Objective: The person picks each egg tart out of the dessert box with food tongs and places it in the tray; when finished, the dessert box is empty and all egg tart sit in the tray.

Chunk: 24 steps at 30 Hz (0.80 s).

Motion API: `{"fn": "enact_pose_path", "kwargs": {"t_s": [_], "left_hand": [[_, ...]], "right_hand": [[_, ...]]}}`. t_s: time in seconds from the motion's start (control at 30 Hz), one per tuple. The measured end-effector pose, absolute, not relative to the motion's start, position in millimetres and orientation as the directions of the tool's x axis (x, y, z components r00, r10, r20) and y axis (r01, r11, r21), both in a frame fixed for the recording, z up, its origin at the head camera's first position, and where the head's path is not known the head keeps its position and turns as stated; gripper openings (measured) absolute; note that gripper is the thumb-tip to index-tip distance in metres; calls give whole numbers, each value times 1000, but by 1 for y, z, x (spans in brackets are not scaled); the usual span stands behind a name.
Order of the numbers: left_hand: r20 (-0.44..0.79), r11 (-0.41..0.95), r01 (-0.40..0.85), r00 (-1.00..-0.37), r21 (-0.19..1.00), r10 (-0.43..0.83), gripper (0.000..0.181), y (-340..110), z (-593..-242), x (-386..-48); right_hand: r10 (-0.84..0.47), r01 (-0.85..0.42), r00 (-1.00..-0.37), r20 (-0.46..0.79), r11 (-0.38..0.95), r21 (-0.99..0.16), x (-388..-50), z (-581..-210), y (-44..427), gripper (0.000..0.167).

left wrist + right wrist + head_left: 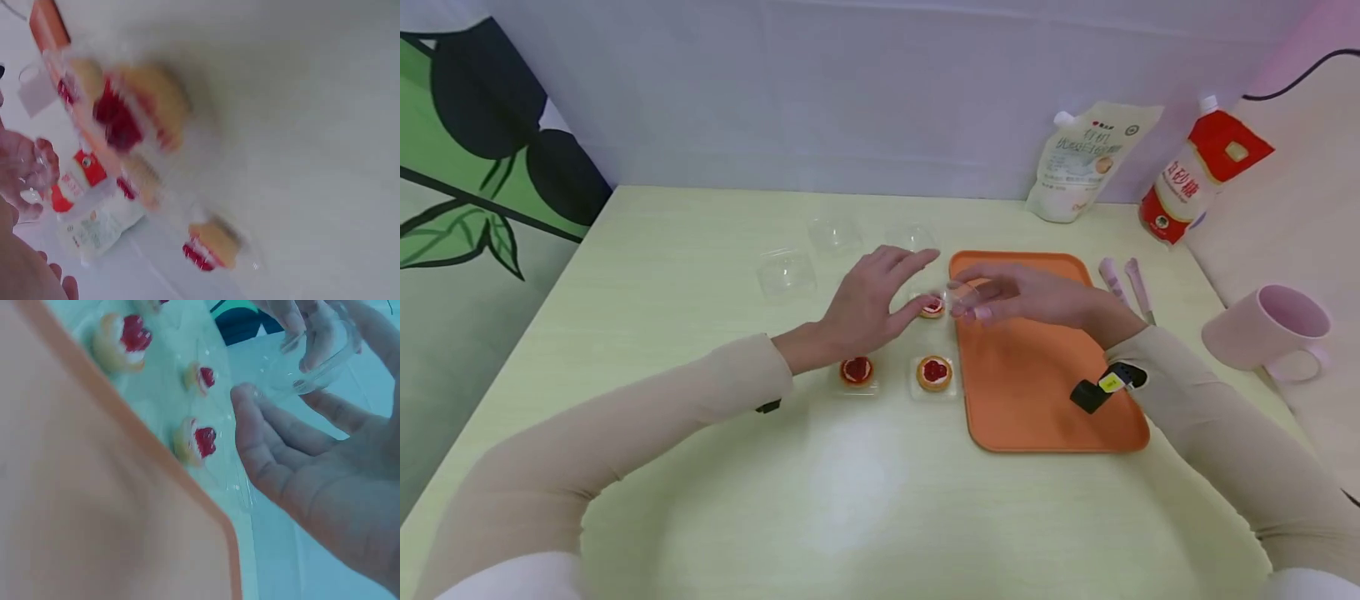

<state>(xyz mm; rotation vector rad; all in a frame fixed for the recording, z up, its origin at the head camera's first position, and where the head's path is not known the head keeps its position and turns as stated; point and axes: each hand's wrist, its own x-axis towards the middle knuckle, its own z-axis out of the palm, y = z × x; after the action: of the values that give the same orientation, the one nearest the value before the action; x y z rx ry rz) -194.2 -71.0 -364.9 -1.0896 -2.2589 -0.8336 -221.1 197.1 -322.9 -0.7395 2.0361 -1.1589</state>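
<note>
My right hand (1026,293), above the orange tray's left edge, pinches a clear plastic lid (328,359) between thumb and fingers. Facing it from the left, my left hand (880,296) has its fingers extended, apart from the lid in the head view. Small fruit tarts with red topping sit on clear plastic bases on the table: one front left tart (857,371), one front right tart (934,373), and a rear tart (932,308) below the hands. Another tart shows in the left wrist view (211,245); my left hand hides it from the head view.
More clear lids (786,273) lie behind the tarts. The orange tray (1037,392) is right of them. Two pale-handled utensils (1138,287), a pink mug (1247,333), a white pouch (1082,162) and a red-and-white bag (1195,175) stand or lie at the right.
</note>
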Motion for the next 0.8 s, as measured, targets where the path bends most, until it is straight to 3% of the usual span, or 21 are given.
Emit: {"fn": "enact_pose_path", "kwargs": {"t_s": [0.23, 0.43, 0.57, 0.8], "left_hand": [[680, 500, 813, -549, 299, 486, 38, -75, -348, -208], [664, 513, 780, -600, 359, 447, 40, -85, -343, -210], [622, 533, 719, -677, 446, 393, 44, -94, -342, -211], [529, 550, 603, -790, 578, 311, 47, -112, -337, -212]], "right_hand": [[-811, 79, -539, -225, 218, -973, -227, -315, 181, 56], [-775, 209, -570, -274, 185, -960, -232, -309, 167, 61], [-723, 211, -630, -283, 192, -959, -234, -306, 155, 55], [-665, 71, -715, -214, 235, -969, -241, -306, 136, 49]]}}
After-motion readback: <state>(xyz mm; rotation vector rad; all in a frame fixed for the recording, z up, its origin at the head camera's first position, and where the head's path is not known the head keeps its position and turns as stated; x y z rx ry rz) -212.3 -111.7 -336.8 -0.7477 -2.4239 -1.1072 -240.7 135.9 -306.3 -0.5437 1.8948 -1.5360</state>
